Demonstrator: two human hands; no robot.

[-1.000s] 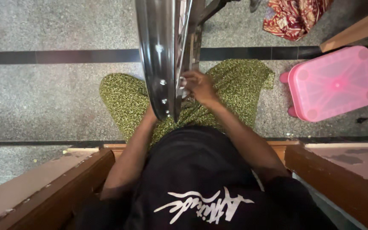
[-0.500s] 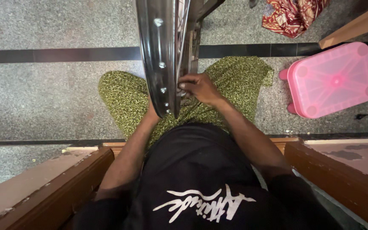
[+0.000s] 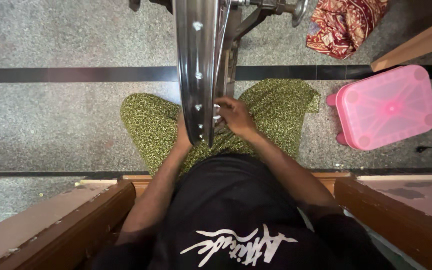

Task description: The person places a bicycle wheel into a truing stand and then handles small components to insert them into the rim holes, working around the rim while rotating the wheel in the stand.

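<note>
Right hand [image 3: 236,117] pinches a small fitting at the spokes of the upright shiny steel wheel rim [image 3: 196,70] over the lap, left hand [image 3: 182,136] mostly hidden behind it, grip unclear

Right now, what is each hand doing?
Left hand: mostly hidden behind the wheel rim; cannot tell.
Right hand: fingers closed at the spokes.

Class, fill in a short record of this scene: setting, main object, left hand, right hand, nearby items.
Setting: person seated above a speckled stone floor, seen from above
Main object: shiny metal wheel rim, upright, edge-on
Left hand: mostly hidden behind the rim, against it
Right hand: fingers at the rim's spoke side
Nearby items: pink plastic stool, red patterned cloth, wooden frame
</note>
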